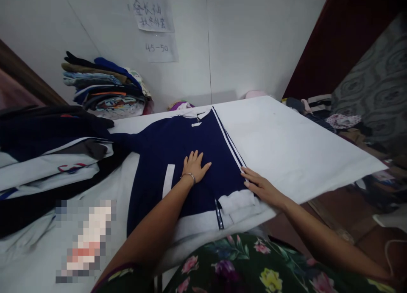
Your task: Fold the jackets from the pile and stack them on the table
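Observation:
A navy blue jacket (190,140) with white trim lies front side up on the white table. Its right-hand sleeve, edged with white stripes (227,136), is folded in along that side, while the other sleeve stretches out to the left. My left hand (195,166) rests flat on the jacket's middle, fingers spread, a bracelet on the wrist. At the folded right edge, my right hand (259,185) touches the striped sleeve with its fingers stretched out. A white cuff (237,202) lies near the hem, beside the zip end (218,214).
A stack of folded clothes (106,85) stands at the back left. Nearer, a heap of dark and white garments (47,149) covers the table's left side. More clothes (343,120) lie beyond the white table's (305,149) right edge. Handwritten paper signs (154,13) hang on the wall.

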Motion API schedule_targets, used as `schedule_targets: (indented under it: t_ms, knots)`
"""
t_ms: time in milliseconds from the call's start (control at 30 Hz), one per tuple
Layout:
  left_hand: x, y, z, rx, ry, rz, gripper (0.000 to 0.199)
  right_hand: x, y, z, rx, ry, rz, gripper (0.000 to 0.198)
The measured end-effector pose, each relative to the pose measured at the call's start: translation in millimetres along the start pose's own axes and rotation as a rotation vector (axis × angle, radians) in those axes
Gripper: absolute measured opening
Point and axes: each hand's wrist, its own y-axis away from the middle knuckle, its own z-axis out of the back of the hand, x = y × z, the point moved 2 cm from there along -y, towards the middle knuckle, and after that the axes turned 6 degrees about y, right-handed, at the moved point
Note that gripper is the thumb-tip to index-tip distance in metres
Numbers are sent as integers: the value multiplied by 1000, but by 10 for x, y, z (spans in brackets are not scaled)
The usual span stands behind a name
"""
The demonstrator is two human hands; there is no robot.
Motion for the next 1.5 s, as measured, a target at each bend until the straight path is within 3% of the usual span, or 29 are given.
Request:
schedule_targets:
  t_ms: [100, 167, 267, 367, 433, 567, 700, 800, 933, 1067, 1200, 1300, 1367, 1500]
  knots:
    - [-51, 71, 84, -17, 106, -62, 50, -12, 125, 43, -161, -100, -12, 53]
    - [-119, 178, 157, -30, 176, -174, 37, -6, 215, 73, -203, -110, 50, 46]
    - [-225, 405, 246, -41, 252, -412, 30, 40, 350, 104, -133, -86, 210, 39]
    - [-286, 629, 255, -14, 318, -595, 43, 89, 428, 95, -25, -14, 324, 41]
    - [-304, 731, 223, 23, 339, -644, 51, 99, 427, 72, 15, 47, 350, 45]
    - [-331, 806, 177, 58, 321, -663, 51, 98, 347, 46, -62, 141, 408, 39]
    - [-357, 818, 225, -4, 328, -715, 40, 135, 303, 51, -186, 138, 473, 32]
    - [-367, 826, 232, 57, 348, -721, 42, 174, 311, 21, -122, 148, 477, 29]
    - [-372, 836, 190, 175, 363, -686, 46, 185, 315, 16, 34, 134, 380, 33]
    - [-376, 848, 198, 177, 402, -672, 49, 224, 214, 158, 20, 16, 347, 35]
    - [-343, 835, 223, 232, 521, -638, 59, 312, -158, 282, -165, -100, 304, 31]
    - [-289, 799, 216, 294, 647, -589, 62, 349, -594, 212, -240, 57, 242, 39]
    - [-265, 779, 202, 306, 721, -545, 57, 325, -874, 100, -215, 258, 173, 52]
    - [-283, 772, 162, 213, 778, -435, 34, 208, -1229, -107, 2, 569, -5, 69]
